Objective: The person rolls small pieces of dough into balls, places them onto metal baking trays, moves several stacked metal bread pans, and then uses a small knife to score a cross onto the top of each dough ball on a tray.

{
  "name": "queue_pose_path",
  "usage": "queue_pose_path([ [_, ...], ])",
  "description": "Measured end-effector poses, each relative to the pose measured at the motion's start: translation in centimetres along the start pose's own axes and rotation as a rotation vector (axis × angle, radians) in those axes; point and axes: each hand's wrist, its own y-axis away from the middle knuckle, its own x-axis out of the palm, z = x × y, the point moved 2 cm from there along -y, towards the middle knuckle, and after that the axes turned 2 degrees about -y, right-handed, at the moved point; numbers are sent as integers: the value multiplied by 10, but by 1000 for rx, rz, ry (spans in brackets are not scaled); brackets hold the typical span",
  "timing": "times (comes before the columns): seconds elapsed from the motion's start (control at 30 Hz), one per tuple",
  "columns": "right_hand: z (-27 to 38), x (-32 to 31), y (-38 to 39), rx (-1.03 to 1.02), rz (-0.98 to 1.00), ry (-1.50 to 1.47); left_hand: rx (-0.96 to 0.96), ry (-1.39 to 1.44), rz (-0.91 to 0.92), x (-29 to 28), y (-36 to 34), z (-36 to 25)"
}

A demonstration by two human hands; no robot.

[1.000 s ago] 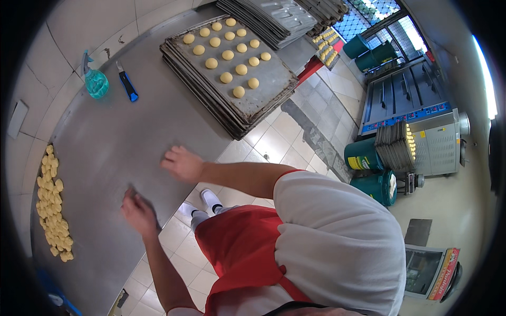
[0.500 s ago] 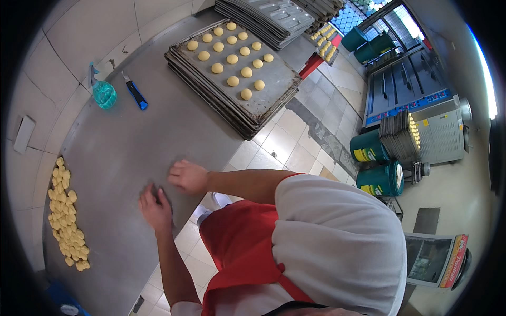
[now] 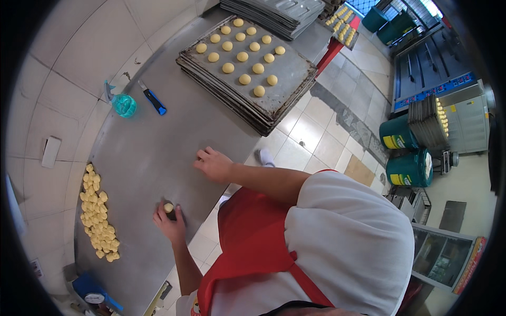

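Note:
My left hand [image 3: 169,221] is cupped on the steel worktable [image 3: 153,152], thumb and fingers loosely round a small dough ball [image 3: 168,208]. My right hand [image 3: 212,166] is up and right of it, fingers curled down onto the table; anything beneath is hidden. A long heap of yellow dough pieces [image 3: 97,216] lies left of my left hand. Beyond my hands, a stack of dark baking trays [image 3: 295,75] carries rows of round dough balls [image 3: 242,56]. A turquoise spray bottle [image 3: 124,105] and a blue-black cutter [image 3: 154,101] lie near the tiled wall.
More stacked trays [image 3: 271,13] stand at the back. At right are an oven [image 3: 427,63], green buckets [image 3: 408,167], a tray rack [image 3: 424,124] and a glass display cabinet [image 3: 440,258]. A blue scale [image 3: 89,289] sits lower left. Tiled floor [image 3: 287,145] borders the table.
A dough ball now shows between my left thumb and fingers. My right hand has shifted away from the left, up and to the right. The whole view has shifted slightly.

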Motion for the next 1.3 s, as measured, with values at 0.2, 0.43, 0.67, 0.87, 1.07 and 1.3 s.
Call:
queue_pose_path([
  [0.2, -99, -134, 36, -27, -77, -605, -602, 871, 120, 37, -56, -78],
  [0.43, -320, -300, 91, 403, -341, -339, 42, 902, 269, 129, -266, -400],
  [0.67, -398, -300, 82, 326, -276, -213, 400, 318, 240, 222, -307, -501],
  [0.87, -409, -302, 69, 325, -215, -179, 389, 245, 365, 207, -308, -502],
  [1.07, -407, -308, 60, 353, -199, -170, 177, 288, 128, 130, -277, -409],
  [1.3, -354, -310, 42, 316, -283, -4, -383, -25, -102, 9, -147, -127],
])
